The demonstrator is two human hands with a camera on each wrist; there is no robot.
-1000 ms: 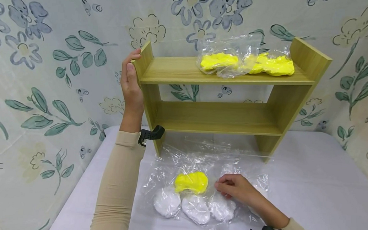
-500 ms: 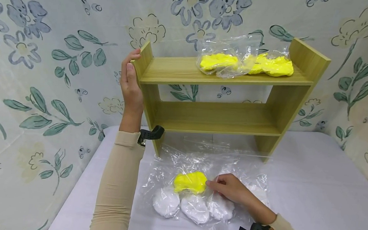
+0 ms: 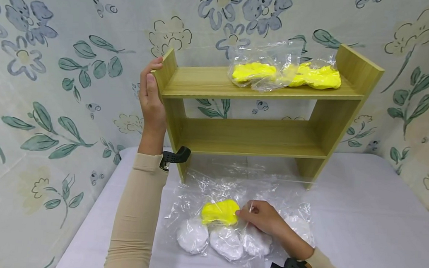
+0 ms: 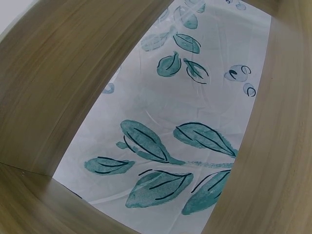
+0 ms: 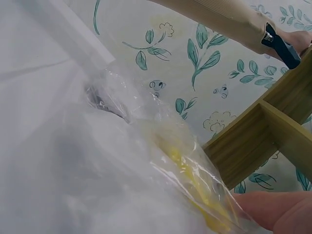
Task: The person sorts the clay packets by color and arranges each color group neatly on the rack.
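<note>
My left hand grips the upper left side panel of a wooden shelf, thumb on the front edge and fingers behind it. On the table below, my right hand pinches a clear plastic bag at the right side of a yellow, clay-like lump. In the right wrist view, the fingers touch the bagged yellow lump. White lumps in clear bags lie in front of it, and another white lump is partly behind the right forearm. The left wrist view shows only shelf boards and patterned cloth.
Two bagged yellow lumps sit on the shelf's top board, toward the right. The shelf stands at the back of a white-covered table. A flowered cloth hangs behind and beside it.
My right hand has moved left from above the bagged white lumps to the right edge of the yellow lump. The left hand keeps its grip on the shelf.
</note>
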